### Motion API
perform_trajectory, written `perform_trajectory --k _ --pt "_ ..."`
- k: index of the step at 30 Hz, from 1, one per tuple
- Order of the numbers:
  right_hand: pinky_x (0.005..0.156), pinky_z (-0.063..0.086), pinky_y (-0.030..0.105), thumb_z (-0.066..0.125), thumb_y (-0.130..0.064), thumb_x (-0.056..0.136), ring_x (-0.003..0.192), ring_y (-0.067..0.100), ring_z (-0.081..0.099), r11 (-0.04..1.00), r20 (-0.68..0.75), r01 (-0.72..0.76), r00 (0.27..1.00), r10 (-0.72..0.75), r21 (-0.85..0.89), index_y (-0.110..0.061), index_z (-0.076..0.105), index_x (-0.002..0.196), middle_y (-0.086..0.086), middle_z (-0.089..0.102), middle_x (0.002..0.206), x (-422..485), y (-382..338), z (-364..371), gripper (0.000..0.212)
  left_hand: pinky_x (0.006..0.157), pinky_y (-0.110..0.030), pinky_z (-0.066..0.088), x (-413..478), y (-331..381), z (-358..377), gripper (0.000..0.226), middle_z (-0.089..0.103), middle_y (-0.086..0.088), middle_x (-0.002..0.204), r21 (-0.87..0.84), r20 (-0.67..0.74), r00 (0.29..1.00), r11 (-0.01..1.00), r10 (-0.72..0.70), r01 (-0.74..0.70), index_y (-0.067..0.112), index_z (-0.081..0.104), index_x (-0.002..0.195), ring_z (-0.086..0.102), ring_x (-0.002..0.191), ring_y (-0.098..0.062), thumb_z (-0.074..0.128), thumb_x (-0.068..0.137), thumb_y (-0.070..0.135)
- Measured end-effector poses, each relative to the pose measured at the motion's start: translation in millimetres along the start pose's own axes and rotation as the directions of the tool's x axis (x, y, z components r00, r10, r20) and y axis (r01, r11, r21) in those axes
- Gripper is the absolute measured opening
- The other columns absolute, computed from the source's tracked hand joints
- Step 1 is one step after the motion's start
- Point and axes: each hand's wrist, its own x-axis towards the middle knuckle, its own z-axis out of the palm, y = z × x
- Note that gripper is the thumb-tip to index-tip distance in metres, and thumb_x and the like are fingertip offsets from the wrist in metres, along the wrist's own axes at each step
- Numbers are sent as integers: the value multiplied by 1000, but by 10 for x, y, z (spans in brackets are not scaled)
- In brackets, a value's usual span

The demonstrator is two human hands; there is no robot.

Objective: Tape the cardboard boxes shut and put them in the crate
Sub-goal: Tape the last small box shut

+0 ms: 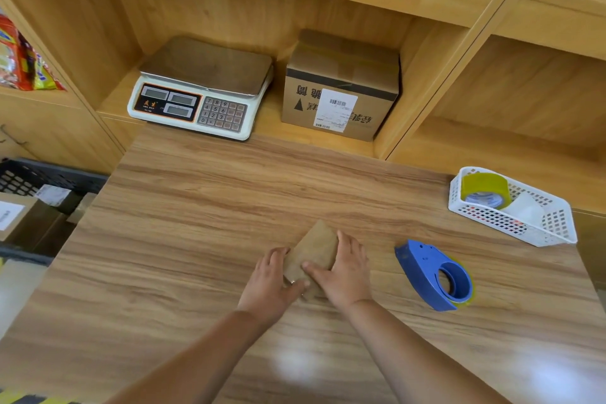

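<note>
In the head view, the small box [316, 248] lies on the bench [196, 223], near the middle and close to the person, turned at a slant. The left hand [272, 275] holds its left side, fingers curled over the edge and thumb at the near end. The right hand [346, 272] lies flat against the right side, fingers fairly straight and thumb pressed across the top.

This looks like closing the flaps before taping. To do it well, the flaps should be pushed flush so the seam meets. The left hand alone should then pin them while the right goes for the tape dispenser [436, 275], which lies just to the right. The tape is best started on a side wall, drawn over the seam and rubbed down. The box is light and likely to slide, so downward pressure matters.

The hands cover the seam and the box is blurred, so I cannot tell whether any tape is on it. The free end of tape on the dispenser cannot be made out.

The crate [36, 174], low at the far left, is cut off by the bench edge and the frame. Labelled boxes show inside, but their number is unclear.

A larger box [341, 88] stands far off on the shelf [269, 128]. Whether it is sealed is hard to judge.
</note>
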Motion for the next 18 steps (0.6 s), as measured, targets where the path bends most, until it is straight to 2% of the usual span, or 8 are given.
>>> perform_trajectory --k 3,6,9,11,14,16,18 --pt "105 22 31 49 -78 65 128 18 28 1000 21 -10 1000 10 9 -17 27 145 0 36 140 48 12 -12 104 100 -21 29 70 -49 -20 72 41 4 134 -58 27 1000 998 7 -5 15 33 141 36 126 -13 64 84 46" --pt "98 26 32 56 -74 67 119 20 33 1000 13 -17 1000 17 18 -18 35 138 1 41 128 98 7 -15 93 100 -21 29 133 -55 -84 69 42 0 134 -85 91 995 996 43 -36 12 32 141 36 125 -15 64 87 40" --pt "94 28 32 38 -83 57 113 21 36 999 -27 -7 1000 8 54 -16 43 130 3 44 121 136 4 3 100 96 -19 26 182 -61 -124 67 41 -4 132 -94 132 988 994 75 -62 9 30 141 35 124 -18 61 88 38" --pt "92 30 32 34 -83 55 109 21 38 997 -47 -15 999 19 74 -15 48 123 3 45 115 167 19 26 98 94 -17 25 206 -75 -144 63 40 -1 127 -108 150 985 992 81 -65 10 30 140 34 121 -16 61 91 31" --pt "85 32 32 37 -79 60 100 19 40 992 -64 -27 997 36 125 -16 51 104 -2 44 100 219 47 45 78 95 -20 27 239 -97 -169 59 37 5 120 -129 184 979 990 83 -60 11 29 140 33 116 -12 60 92 28" --pt "78 29 30 38 -74 64 92 17 40 985 -87 -32 995 48 171 -18 47 91 -4 43 92 243 62 47 62 99 -26 32 254 -104 -180 58 37 6 118 -133 211 974 990 79 -51 12 30 139 35 116 -13 59 92 30" --pt "75 28 29 45 -67 71 88 16 40 978 -112 -24 993 48 207 -16 48 89 -3 43 89 264 68 50 53 100 -29 35 257 -112 -188 58 37 7 116 -133 227 971 990 75 -45 13 30 138 36 115 -14 59 92 31"
